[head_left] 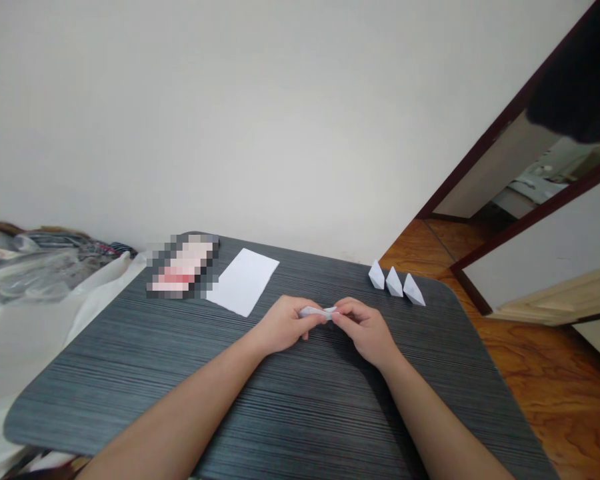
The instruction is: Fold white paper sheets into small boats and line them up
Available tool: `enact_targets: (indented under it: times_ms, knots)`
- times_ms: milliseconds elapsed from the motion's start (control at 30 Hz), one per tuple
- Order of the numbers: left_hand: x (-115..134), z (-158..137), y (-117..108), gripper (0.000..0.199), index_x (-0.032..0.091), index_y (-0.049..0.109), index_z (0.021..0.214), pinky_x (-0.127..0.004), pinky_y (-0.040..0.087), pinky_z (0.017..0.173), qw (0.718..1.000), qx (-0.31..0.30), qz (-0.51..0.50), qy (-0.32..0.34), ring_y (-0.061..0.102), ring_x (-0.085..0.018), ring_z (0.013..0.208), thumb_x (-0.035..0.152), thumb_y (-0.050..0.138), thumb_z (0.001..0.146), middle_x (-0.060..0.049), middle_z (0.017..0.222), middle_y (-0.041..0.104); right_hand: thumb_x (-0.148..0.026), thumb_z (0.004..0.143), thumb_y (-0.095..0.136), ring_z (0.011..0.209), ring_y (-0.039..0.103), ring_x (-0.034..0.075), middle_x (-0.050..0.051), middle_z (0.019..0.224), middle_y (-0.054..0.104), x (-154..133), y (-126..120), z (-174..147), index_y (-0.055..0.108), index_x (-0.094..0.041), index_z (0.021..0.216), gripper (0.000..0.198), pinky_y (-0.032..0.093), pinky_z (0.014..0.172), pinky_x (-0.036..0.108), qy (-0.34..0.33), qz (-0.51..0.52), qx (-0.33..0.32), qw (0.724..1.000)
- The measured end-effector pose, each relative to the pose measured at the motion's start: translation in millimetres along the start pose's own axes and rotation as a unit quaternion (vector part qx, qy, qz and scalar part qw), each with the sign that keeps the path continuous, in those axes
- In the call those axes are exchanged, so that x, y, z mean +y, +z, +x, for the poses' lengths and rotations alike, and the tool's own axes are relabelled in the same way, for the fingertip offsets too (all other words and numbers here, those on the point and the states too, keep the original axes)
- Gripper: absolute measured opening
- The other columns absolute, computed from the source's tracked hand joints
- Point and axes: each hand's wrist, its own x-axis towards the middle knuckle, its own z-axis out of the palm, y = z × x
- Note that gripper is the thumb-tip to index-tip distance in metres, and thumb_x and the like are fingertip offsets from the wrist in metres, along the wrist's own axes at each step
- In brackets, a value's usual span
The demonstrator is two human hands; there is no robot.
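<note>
Grip: both sides busy, left hand [283,325] and right hand [370,332] each pinching the same little bit of folded paper [309,311] between thumb and fingers.
Folded paper: right in the middle, between the two sets of fingertips and looking held just above the worktop [300,407]. Fingers hide a good chunk of it, so can't tell you the exact fold.
Which way it runs: long axis goes pretty much side to side, hand to hand. One end's in the left grip, the other in the right, so neither hand is really nearer.
White sheet [245,283]: flat on the worktop, just beyond the left hand, slanting from far right to near left. Left is clearly the closer hand.
Paper shapes [395,283]: three pointy folded ones in a slanted row by the far right corner, right hand closer, nobody touching them.
Pinkish thing [185,260]: far left, past the sheet, all pixelated, so no clue what it is.
Off the side: plastic-wrapped heap [55,247] on the left, wood floor [545,373] on the right.
</note>
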Motion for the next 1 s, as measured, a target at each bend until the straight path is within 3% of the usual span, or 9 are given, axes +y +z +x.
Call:
enact_targets:
  times_ms: [167,333,800,1000]
  knots:
    - [-2.4,0.5,0.6,0.035,0.014,0.068,0.081,-0.019,0.034,0.046,1.0,-0.005,-0.002,-0.024,0.049,-0.009,0.047,0.044,0.051,0.081,0.0,0.052,0.058,-0.022,0.084,0.055,0.072,0.055,0.015,0.003,0.078,0.058,-0.7,-0.1,0.6,0.061,-0.018,0.073,0.013,0.043,0.068,0.028,-0.004,-0.022,0.001,1.0]
    - [-1.8,-0.4,1.5,0.03,0.015,0.069,0.089,-0.018,0.036,0.049,0.999,-0.035,-0.025,-0.017,0.052,-0.01,0.049,0.039,0.052,0.082,0.0,0.055,0.06,-0.023,0.084,0.055,0.074,0.056,0.016,0.004,0.08,0.059,-1.1,-0.4,-0.8,0.063,-0.018,0.073,0.014,0.043,0.069,0.029,-0.025,-0.039,0.007,0.999]
    - [-1.3,-0.2,1.3,0.031,0.014,0.068,0.09,-0.018,0.039,0.047,0.997,-0.049,-0.055,-0.016,0.053,-0.01,0.047,0.037,0.049,0.083,-0.001,0.055,0.061,-0.023,0.085,0.055,0.071,0.057,0.016,0.004,0.075,0.06,-4.3,0.0,-1.7,0.064,-0.019,0.076,0.014,0.046,0.066,0.029,-0.049,-0.065,-0.002,0.997]
    - [1.3,-0.8,0.5,0.032,0.014,0.068,0.087,-0.018,0.038,0.046,0.998,-0.038,-0.05,-0.022,0.052,-0.009,0.044,0.039,0.048,0.083,0.0,0.05,0.059,-0.025,0.085,0.055,0.067,0.061,0.015,0.004,0.078,0.063,2.4,4.4,-2.8,0.062,-0.019,0.087,0.009,0.05,0.061,0.028,-0.012,-0.015,0.007,1.0]
